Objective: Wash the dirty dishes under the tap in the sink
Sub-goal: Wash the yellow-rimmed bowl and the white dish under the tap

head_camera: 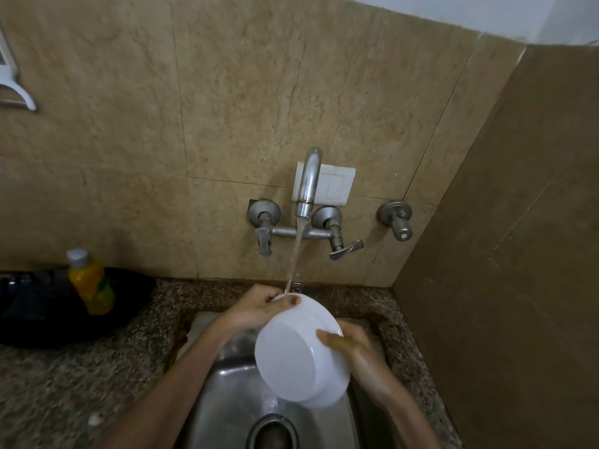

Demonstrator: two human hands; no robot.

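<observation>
Holding a white bowl (pixel 301 354) tilted over the sink (pixel 227 393), underside toward the camera, both hands grip its rim: left hand (pixel 256 307) closed on the far edge where the tap (pixel 308 186) stream lands, right hand (pixel 351 346) clasping the near-right edge.

Left hand (pixel 259 307): raised at the far upper rim of the round white plastic bowl (pixel 299 353), thumb over the edge, fingers curled behind it, clamped on.
Left forearm: bare, running up from the lower left, wrist bent inward.
Right hand (pixel 348 346): at the bowl's right rim, fingers lying flat on its outer side, gripping.
Right forearm: bare, entering from the lower right, wet sheen visible.
</observation>
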